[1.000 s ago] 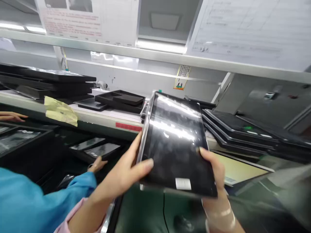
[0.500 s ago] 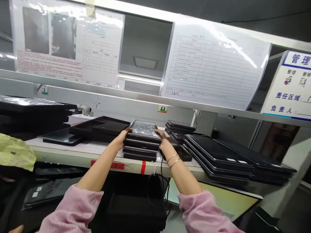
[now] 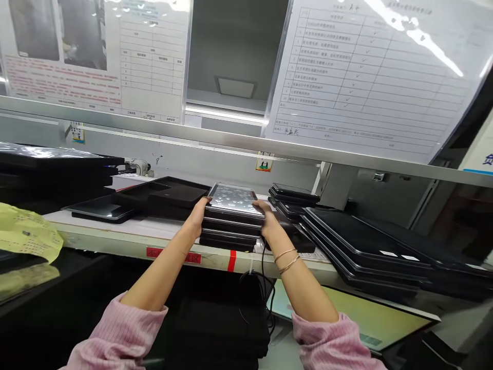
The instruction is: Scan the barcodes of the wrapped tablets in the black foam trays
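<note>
A stack of flat screen panels (image 3: 234, 199) with dark edges and a glossy, reflective top stands on the white shelf (image 3: 127, 245). My left hand (image 3: 199, 215) is closed on its left side, thumb near the top edge. At the right side my right hand (image 3: 268, 218) grips the same stack, its thumb at the upper corner. The far fingers of both hands are hidden by the panels and the wrists. Behind my left hand lies an open black tray (image 3: 162, 195). Close to my right hand are a dark box (image 3: 298, 236) and a smaller stack of dark panels (image 3: 292, 194).
Large dark panels (image 3: 362, 236) are piled at the right, overhanging the shelf edge. More panels (image 3: 50, 154) stand at the left. Black cables (image 3: 265, 288) hang below, beside a tilted monitor (image 3: 346, 318). A metal rail (image 3: 215, 139) with sleeved papers (image 3: 370, 77) crosses above.
My view has shifted closer to the shelf and papers. Both hands stay on the stack. At the lower left, a dark bagged item with white labels and a fingertip are gone from view.
</note>
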A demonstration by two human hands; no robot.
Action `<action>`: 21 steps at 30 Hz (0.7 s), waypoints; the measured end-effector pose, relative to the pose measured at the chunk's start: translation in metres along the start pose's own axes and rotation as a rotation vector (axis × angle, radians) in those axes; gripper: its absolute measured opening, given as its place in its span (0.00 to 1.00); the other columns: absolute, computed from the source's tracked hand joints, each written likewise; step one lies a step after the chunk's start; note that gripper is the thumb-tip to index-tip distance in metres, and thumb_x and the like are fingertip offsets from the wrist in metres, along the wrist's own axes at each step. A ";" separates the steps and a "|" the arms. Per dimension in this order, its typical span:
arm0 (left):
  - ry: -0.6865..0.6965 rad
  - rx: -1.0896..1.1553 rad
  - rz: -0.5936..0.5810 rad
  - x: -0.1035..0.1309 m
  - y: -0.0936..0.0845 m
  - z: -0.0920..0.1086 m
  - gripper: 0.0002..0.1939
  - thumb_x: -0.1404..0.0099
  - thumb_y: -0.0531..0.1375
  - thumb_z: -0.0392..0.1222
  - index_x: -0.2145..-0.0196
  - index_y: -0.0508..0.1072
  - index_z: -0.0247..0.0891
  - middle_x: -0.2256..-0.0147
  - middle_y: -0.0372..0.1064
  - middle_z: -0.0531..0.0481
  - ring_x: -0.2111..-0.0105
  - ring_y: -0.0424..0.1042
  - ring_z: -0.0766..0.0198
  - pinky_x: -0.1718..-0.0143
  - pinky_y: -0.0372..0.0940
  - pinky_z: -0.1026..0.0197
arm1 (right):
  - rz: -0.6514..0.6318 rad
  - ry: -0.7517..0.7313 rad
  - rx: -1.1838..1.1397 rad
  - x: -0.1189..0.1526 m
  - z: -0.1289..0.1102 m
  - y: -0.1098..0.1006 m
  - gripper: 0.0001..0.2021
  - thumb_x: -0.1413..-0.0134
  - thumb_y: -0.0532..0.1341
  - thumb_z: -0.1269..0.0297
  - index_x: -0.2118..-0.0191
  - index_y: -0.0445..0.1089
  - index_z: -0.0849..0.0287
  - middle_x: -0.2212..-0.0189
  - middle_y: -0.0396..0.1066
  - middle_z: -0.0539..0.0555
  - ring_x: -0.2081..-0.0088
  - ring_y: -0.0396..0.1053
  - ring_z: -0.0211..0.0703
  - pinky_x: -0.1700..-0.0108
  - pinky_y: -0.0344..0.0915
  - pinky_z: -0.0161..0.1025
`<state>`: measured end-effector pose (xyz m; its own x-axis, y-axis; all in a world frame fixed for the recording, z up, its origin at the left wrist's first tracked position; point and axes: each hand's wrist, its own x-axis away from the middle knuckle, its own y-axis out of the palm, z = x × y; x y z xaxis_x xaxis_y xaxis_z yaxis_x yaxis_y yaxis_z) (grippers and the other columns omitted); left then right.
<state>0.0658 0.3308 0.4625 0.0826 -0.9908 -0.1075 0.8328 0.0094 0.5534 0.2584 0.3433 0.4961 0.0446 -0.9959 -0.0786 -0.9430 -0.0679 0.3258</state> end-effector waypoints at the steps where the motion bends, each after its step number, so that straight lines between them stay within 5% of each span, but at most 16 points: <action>1: 0.019 -0.001 -0.014 0.000 0.002 0.001 0.15 0.49 0.59 0.50 0.71 0.70 0.34 0.74 0.70 0.50 0.68 0.71 0.58 0.63 0.67 0.59 | 0.005 0.017 -0.007 -0.002 -0.002 0.001 0.11 0.63 0.62 0.60 0.78 0.61 0.59 0.84 0.62 0.46 0.79 0.60 0.36 0.74 0.60 0.34; 4: 0.065 -0.024 -0.077 0.006 -0.004 0.007 0.22 0.45 0.56 0.56 0.63 0.70 0.33 0.66 0.72 0.45 0.60 0.71 0.55 0.57 0.65 0.55 | -0.003 0.033 -0.021 0.002 -0.007 0.002 0.09 0.58 0.61 0.59 0.74 0.64 0.60 0.79 0.68 0.48 0.73 0.66 0.39 0.68 0.64 0.35; 6: 0.153 -0.067 -0.045 0.024 -0.029 0.005 0.27 0.41 0.51 0.60 0.55 0.68 0.34 0.59 0.71 0.41 0.55 0.69 0.54 0.53 0.63 0.53 | 0.011 -0.043 -0.007 0.023 -0.004 -0.003 0.10 0.53 0.58 0.58 0.68 0.66 0.59 0.70 0.72 0.50 0.65 0.69 0.40 0.62 0.66 0.36; 8: 0.316 -0.206 0.022 0.057 -0.076 -0.014 0.27 0.39 0.50 0.58 0.49 0.63 0.37 0.54 0.69 0.41 0.51 0.66 0.56 0.50 0.60 0.52 | 0.070 -0.209 0.039 0.062 0.010 -0.017 0.12 0.50 0.56 0.58 0.60 0.67 0.57 0.57 0.71 0.51 0.56 0.69 0.39 0.55 0.65 0.37; 10: 0.443 -0.497 0.108 0.109 -0.136 -0.056 0.25 0.39 0.54 0.54 0.49 0.63 0.38 0.55 0.69 0.42 0.52 0.67 0.56 0.50 0.60 0.54 | 0.130 -0.405 0.116 0.114 0.039 -0.038 0.16 0.49 0.58 0.59 0.53 0.65 0.53 0.47 0.64 0.51 0.48 0.65 0.39 0.50 0.63 0.37; 12: 0.304 -0.901 0.319 0.177 -0.193 -0.120 0.19 0.38 0.52 0.53 0.57 0.67 0.36 0.64 0.70 0.44 0.61 0.69 0.57 0.56 0.62 0.55 | 0.150 -0.440 0.183 0.171 0.083 -0.063 0.18 0.50 0.61 0.61 0.51 0.65 0.54 0.48 0.65 0.55 0.51 0.68 0.44 0.51 0.65 0.40; 15: -0.204 -1.426 0.165 0.277 -0.246 -0.226 0.19 0.35 0.48 0.49 0.64 0.69 0.31 0.65 0.68 0.38 0.60 0.68 0.51 0.55 0.61 0.52 | 0.130 -0.068 0.260 0.245 0.172 -0.093 0.14 0.53 0.62 0.58 0.61 0.67 0.60 0.68 0.73 0.56 0.69 0.72 0.45 0.65 0.68 0.40; 18: -0.480 -1.676 0.071 0.335 -0.257 -0.299 0.19 0.35 0.51 0.45 0.54 0.66 0.26 0.57 0.65 0.33 0.54 0.66 0.48 0.54 0.61 0.52 | 0.198 0.204 0.500 0.293 0.255 -0.115 0.19 0.55 0.60 0.50 0.65 0.68 0.63 0.65 0.72 0.62 0.65 0.72 0.51 0.62 0.69 0.45; 21: -0.563 -1.759 0.067 0.349 -0.247 -0.321 0.15 0.37 0.48 0.30 0.55 0.65 0.25 0.56 0.64 0.33 0.54 0.66 0.50 0.53 0.61 0.54 | 0.326 0.138 0.861 0.321 0.295 -0.149 0.22 0.54 0.54 0.50 0.61 0.68 0.63 0.59 0.70 0.64 0.56 0.69 0.55 0.50 0.64 0.51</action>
<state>0.0643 0.0263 0.0229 0.2733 -0.9019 0.3344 0.4066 -0.2067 -0.8899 0.3160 0.0510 0.1448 -0.2786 -0.9601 0.0248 -0.8329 0.2287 -0.5040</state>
